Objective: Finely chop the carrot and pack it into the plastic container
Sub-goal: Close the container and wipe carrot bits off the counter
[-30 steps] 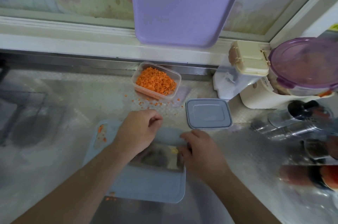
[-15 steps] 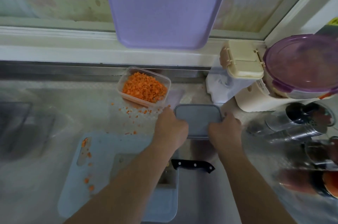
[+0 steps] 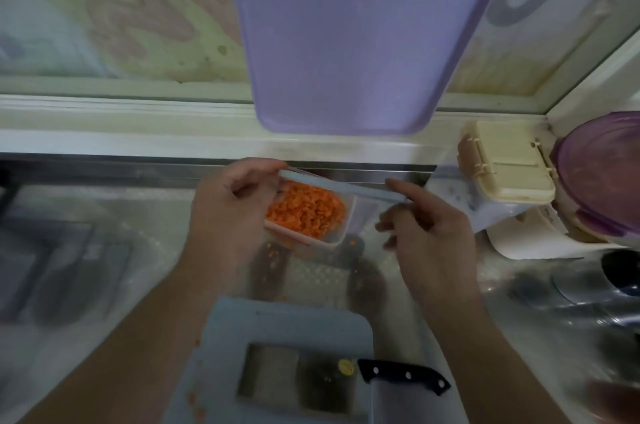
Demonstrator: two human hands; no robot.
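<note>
The chopping looks finished, and the step in hand is judged to be the closing of the container. The container stands on the desk near the back ledge, between the two hands, and is well filled with chopped carrot. A lid is held over it, tilted, with its far edge seen above the carrot. The lid is not yet seated on the rim.

The left end of the lid is pinched by the left hand, thumb and fingers curled round it. The right end is touched by the right hand; its forefinger lies along the lid's edge, the other fingers are loosely bent below, and a light pinch is judged likely, though the thumb's contact cannot be seen.

A few carrot bits lie scattered on the desk just in front of the container. Nearer the person, a knife is laid flat on a board, well apart from the hands.

For the next move, the lid would need to be levelled, lined up with the container's corners and lowered until it meets the rim all round, then pressed along the edges. Since the carrot is heaped near the rim, some pieces may be caught under the lid and the seal spoiled.
</note>
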